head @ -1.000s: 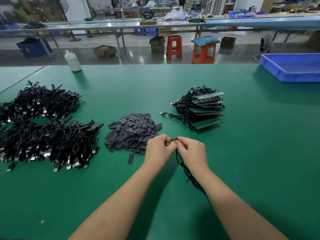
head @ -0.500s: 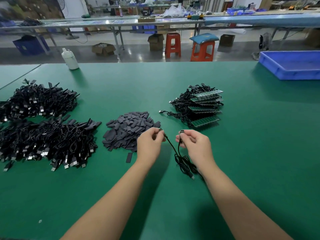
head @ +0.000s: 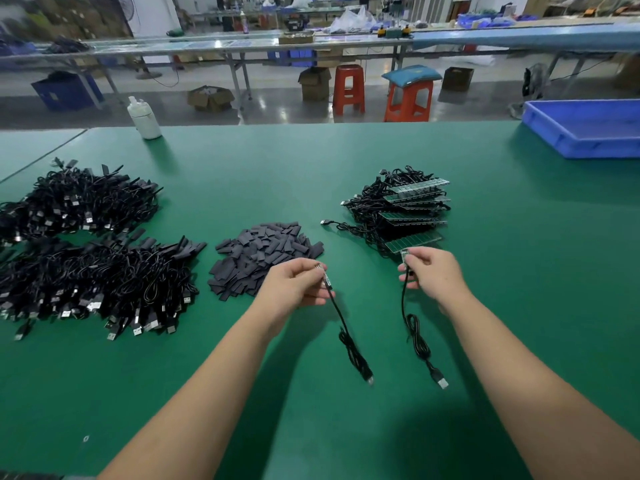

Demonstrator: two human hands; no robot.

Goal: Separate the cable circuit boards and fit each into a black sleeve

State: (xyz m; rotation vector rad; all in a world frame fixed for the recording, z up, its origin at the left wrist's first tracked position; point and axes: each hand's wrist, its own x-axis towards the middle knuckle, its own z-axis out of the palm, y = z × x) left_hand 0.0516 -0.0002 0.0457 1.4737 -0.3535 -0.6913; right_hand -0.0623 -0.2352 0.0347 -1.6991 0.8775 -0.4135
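Note:
My left hand (head: 294, 284) pinches the small circuit board end of a black USB cable (head: 348, 337) that hangs down toward the green table. My right hand (head: 431, 273) pinches the board end of a second black cable (head: 417, 341), which also dangles with its plug near the table. The two cables are apart, about a hand's width between them. A heap of flat black sleeves (head: 263, 256) lies just beyond my left hand. A stack of joined green board strips with cables (head: 408, 211) sits beyond my right hand.
Two large heaps of black sleeved cables (head: 86, 258) fill the left of the green table (head: 519, 306). A blue tray (head: 588, 128) stands at the far right and a white bottle (head: 143, 117) at the far left edge. Stools and benches lie beyond.
My hands were together on one joined piece a second ago. They have pulled apart sideways, and each now holds its own separate cable.

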